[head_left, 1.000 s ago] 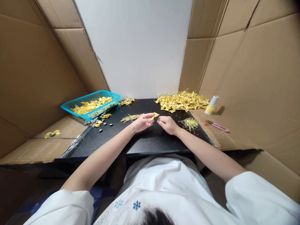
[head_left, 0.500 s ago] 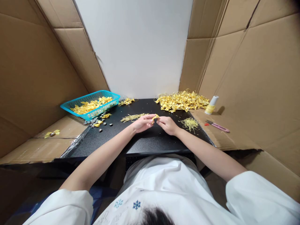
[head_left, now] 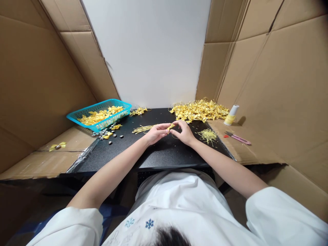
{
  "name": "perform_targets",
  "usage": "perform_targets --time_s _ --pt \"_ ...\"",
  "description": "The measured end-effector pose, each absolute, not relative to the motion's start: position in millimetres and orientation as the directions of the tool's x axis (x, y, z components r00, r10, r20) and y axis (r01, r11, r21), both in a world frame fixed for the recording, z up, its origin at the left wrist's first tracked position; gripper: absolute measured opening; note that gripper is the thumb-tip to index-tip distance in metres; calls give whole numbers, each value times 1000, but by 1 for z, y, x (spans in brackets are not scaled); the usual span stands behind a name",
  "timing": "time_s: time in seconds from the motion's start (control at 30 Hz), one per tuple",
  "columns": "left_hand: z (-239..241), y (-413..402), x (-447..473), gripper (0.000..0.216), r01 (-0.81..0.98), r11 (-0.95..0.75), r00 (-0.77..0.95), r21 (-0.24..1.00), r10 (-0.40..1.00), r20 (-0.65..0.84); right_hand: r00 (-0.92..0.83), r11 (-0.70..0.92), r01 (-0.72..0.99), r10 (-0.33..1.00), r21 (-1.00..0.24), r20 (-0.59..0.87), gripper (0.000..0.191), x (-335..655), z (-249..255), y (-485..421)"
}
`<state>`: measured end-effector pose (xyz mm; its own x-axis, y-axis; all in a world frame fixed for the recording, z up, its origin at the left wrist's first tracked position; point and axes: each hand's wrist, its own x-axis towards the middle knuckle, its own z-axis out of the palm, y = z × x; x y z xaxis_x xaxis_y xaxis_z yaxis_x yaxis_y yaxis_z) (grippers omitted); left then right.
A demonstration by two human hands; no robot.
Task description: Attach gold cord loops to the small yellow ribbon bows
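A small yellow ribbon bow is held just above the black table, between my two hands. My left hand is closed on its left side, with thumb and fingers pinching it. From the right, the bent thumb and fingers of my right hand close around the bow's other end. Part of the bow is hidden by fingertips. Just behind my left hand lies a bundle of thin gold ties. A little heap of short yellow thread clippings lies to the right of my right hand.
A blue basket of yellow bows stands at the back left, with dark shiny beads before it. Finished-looking yellow bows form a pile at the back right. A pink-handled cutter and a ribbon-wrapped roll are on the right cardboard.
My right hand's fingers have lifted and arched over the bow, opening a gap below the knuckles. The bow has turned slightly and shows more of its shape. My left hand stays nearly in place.
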<state>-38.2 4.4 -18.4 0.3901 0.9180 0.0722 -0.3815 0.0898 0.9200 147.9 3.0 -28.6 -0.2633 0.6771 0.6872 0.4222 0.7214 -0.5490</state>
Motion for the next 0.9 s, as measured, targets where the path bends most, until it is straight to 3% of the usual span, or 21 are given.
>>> perform_targets --time_s 0.1,0.27,0.63,0.8,0.9 --pt "-20 5 -39 38 -351 55 371 935 925 85 -178 761 429 600 -488 780 20 151 -22 -1" --pt "-23 6 -40 38 -278 56 433 959 899 73 -276 794 419 573 -440 771 6 150 -23 -2" --pt "-25 6 -40 42 -161 -25 472 987 876 99 -310 734 285 679 -617 665 9 147 -27 7" --pt "-29 8 -38 48 135 -144 474 980 878 64 -48 689 69 725 -722 687 24 163 -9 14" --pt "-29 8 -36 51 202 -209 461 957 882 96 123 694 14 713 -720 690 33 179 4 16"
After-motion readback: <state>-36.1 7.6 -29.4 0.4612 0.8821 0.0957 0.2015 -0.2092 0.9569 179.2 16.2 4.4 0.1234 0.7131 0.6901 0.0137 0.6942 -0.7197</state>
